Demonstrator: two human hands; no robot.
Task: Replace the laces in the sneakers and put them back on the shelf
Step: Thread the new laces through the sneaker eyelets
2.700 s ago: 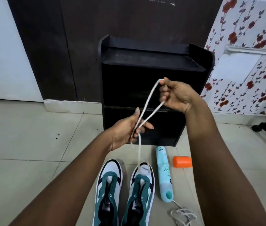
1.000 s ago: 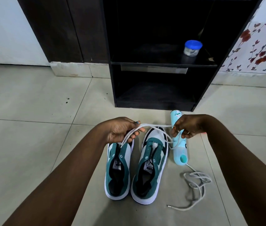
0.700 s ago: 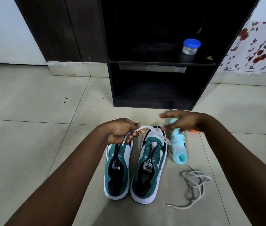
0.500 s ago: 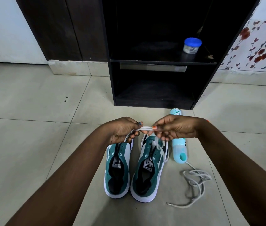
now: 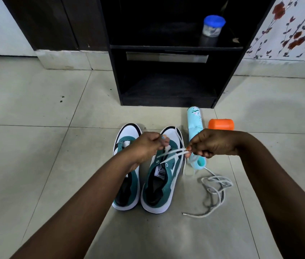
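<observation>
Two teal-and-white sneakers stand side by side on the tiled floor, the left sneaker [image 5: 126, 186] and the right sneaker [image 5: 162, 186], toes toward the black shelf unit [image 5: 166, 101]. A white lace [image 5: 174, 153] runs from the right sneaker's toe end and stretches between both hands above the shoes. My left hand [image 5: 147, 146] grips one part of it with curled fingers. My right hand [image 5: 211, 143] pinches its strands at the fingertips. A second grey-white lace [image 5: 213, 191] lies tangled on the floor to the right.
A light-blue spray can [image 5: 194, 128] lies beside the right sneaker, with its orange cap [image 5: 221, 124] farther right. A blue-lidded jar [image 5: 212, 28] stands on the shelf unit's middle board. A floral-papered wall [image 5: 294, 30] is at the right.
Both hands came down from in front of the shelf to just above the sneakers. My right hand let go of the lace briefly, then pinched it again and drew it out to the right.
</observation>
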